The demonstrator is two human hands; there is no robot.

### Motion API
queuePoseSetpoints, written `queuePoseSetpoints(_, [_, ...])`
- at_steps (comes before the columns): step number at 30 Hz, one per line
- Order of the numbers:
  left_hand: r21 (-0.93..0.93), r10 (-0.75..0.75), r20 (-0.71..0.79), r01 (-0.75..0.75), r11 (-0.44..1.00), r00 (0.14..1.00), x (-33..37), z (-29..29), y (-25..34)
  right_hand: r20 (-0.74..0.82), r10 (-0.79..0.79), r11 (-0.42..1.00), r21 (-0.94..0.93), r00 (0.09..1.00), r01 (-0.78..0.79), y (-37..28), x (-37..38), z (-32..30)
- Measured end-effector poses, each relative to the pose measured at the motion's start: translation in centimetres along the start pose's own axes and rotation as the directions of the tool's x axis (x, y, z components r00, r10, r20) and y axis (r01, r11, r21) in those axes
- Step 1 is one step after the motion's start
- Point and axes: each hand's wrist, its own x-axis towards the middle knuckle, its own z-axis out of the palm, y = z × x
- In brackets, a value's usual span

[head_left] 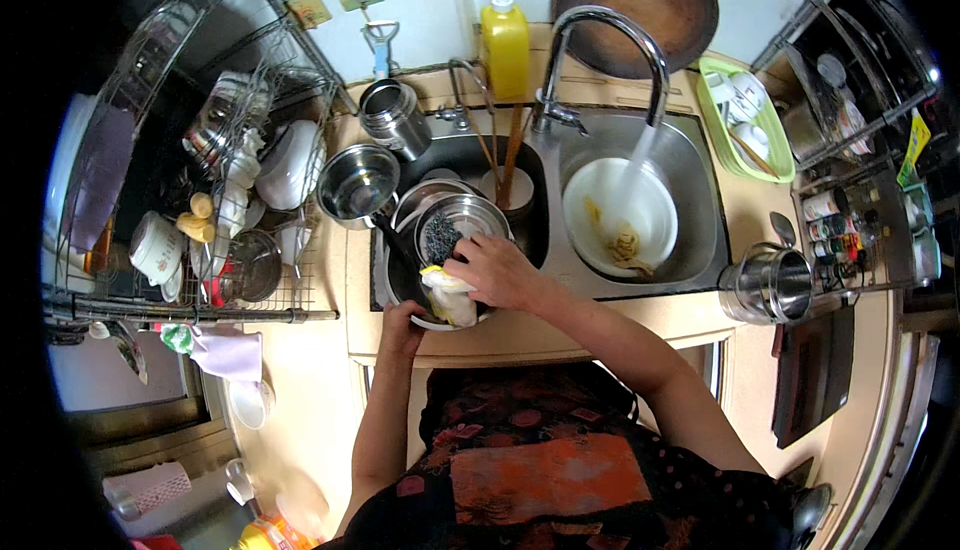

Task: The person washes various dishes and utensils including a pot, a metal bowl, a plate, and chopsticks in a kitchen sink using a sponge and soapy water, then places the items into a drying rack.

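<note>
My right hand (497, 272) is closed on a white and yellow cloth (452, 305) over the left sink. Beside its fingers, a dark wiry scouring pad (437, 238) sits in a shiny steel bowl (490, 218). My left hand (404, 328) grips the near rim of a metal pot (428, 324) under the cloth; part of its fingers is hidden. A black handle (394, 238) slants across the stacked vessels.
Water runs from the tall faucet (662, 60) into a white basin (655, 195) with food scraps, in the right sink. A steel pan (358, 182) and steel canister (397, 120) flank the left sink. Dish racks (300, 90) stand left; a green basket (785, 165) sits right.
</note>
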Motion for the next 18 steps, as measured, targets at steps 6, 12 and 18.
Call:
queuePoseSetpoints(6, [0.025,-0.164,0.123,0.163,0.986,0.979,-0.3,3.1,-1.4,0.052,0.008,0.998,-0.070,0.999,-0.004,0.4,-1.1,-2.4])
queuePoseSetpoints(12, [0.132,-0.267,0.259,0.240,0.962,0.928,-0.5,6.9,-4.3,0.103,0.062,0.997,-0.050,0.993,-0.057,1.8,-4.5,-4.1])
queuePoseSetpoints(18, [0.196,-0.211,0.295,0.157,0.968,0.932,0.4,12.0,-5.7,0.009,0.192,0.979,-0.065,0.981,-0.191,3.4,-9.3,-7.2])
